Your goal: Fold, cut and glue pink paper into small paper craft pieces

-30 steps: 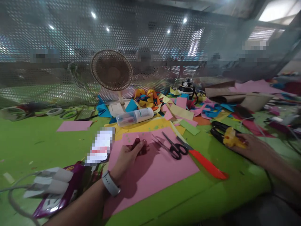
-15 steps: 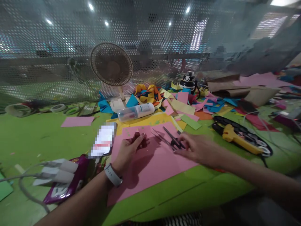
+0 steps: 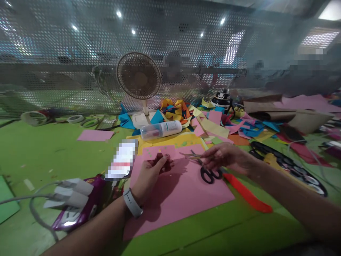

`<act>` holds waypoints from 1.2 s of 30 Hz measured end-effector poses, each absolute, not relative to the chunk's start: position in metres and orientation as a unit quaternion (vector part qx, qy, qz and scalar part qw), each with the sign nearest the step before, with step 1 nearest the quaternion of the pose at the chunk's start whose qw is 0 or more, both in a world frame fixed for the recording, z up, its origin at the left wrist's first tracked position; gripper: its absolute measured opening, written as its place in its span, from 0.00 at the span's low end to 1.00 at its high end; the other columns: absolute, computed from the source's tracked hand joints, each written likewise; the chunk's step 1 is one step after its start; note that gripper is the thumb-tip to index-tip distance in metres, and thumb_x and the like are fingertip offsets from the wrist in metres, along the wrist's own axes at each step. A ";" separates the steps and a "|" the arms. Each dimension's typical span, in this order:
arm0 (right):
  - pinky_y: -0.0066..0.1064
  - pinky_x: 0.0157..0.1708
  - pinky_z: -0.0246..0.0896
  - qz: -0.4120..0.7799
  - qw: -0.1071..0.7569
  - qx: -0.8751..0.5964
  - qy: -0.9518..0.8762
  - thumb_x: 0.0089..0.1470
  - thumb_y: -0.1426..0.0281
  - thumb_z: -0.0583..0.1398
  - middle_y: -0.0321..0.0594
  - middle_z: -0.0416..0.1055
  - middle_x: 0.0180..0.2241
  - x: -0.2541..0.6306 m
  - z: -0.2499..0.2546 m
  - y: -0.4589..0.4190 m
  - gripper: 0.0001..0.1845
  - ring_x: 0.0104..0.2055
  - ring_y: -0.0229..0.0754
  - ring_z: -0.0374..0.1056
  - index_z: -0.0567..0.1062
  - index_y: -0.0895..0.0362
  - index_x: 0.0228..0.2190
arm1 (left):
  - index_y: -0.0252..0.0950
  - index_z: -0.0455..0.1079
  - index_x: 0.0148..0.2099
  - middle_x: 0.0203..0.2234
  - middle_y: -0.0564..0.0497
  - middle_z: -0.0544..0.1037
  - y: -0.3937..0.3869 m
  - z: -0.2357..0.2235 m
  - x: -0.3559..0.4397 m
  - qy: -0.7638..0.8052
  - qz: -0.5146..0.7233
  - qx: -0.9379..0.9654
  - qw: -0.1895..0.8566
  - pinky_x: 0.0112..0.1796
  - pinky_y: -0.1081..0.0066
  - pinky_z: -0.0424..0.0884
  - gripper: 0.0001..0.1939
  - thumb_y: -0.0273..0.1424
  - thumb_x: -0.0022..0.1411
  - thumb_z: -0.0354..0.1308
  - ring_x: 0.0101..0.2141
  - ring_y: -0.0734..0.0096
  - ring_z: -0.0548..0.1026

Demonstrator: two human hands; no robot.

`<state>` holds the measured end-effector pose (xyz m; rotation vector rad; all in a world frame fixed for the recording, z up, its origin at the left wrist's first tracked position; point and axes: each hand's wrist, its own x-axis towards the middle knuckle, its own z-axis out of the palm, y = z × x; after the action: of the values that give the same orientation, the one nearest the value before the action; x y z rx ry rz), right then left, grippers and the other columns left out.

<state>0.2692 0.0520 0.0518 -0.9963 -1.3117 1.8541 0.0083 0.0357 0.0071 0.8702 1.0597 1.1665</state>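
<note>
A large pink paper sheet (image 3: 186, 202) lies on the green table under both hands. My left hand (image 3: 156, 169) rests above its upper left part, thumb over curled fingers, pinching a small dark-pink piece of paper (image 3: 158, 156). Over the sheet's right side, my right hand (image 3: 226, 156) has its fingers around the middle of black-handled scissors (image 3: 209, 175). Their slightly parted blades point left toward my left hand. The finger loops hang below my fingertips with no finger through them. A bright red long object (image 3: 249, 193) lies beneath my right forearm.
A phone (image 3: 122, 160) and a purple power strip (image 3: 94, 193) with white plugs lie left. Behind the sheet are a clear bottle (image 3: 161, 129), a fan (image 3: 139, 76) and heaped paper scraps (image 3: 213, 124). A yellow tool (image 3: 274, 161) on a black long item sits right.
My right hand has shifted its grip from the scissors' handles to their middle, and the blades have swung leftward. The red object has come into sight. My left hand stays pinched.
</note>
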 end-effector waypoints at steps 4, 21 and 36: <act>0.29 0.33 0.69 0.645 0.387 -0.365 -0.548 0.41 0.71 0.66 0.41 0.77 0.31 0.260 0.060 0.060 0.15 0.32 0.41 0.74 0.76 0.58 0.35 | 0.31 0.71 0.32 0.28 0.48 0.79 0.035 0.007 0.009 0.454 0.508 0.378 0.627 0.37 0.74 0.72 0.12 0.35 0.52 0.65 0.31 0.73 0.76; 0.29 0.27 0.70 0.375 0.332 -0.455 -0.737 0.50 0.58 0.61 0.42 0.77 0.29 0.235 0.025 0.120 0.16 0.32 0.44 0.74 0.78 0.59 0.32 | 0.31 0.72 0.31 0.26 0.50 0.79 0.035 0.011 0.014 0.485 0.506 0.359 0.616 0.35 0.74 0.73 0.14 0.36 0.48 0.67 0.28 0.73 0.76; 0.24 0.20 0.70 0.460 0.410 -0.458 -0.641 0.49 0.57 0.62 0.46 0.77 0.32 0.236 -0.003 0.128 0.20 0.31 0.45 0.75 0.73 0.61 0.35 | 0.31 0.73 0.32 0.28 0.47 0.80 0.034 0.013 0.013 0.499 0.478 0.386 0.611 0.35 0.71 0.73 0.12 0.36 0.51 0.65 0.29 0.70 0.77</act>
<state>0.2356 0.1283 -0.0026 -1.1534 -1.6137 1.1573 0.0126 0.0345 0.0132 0.8903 1.1520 1.1035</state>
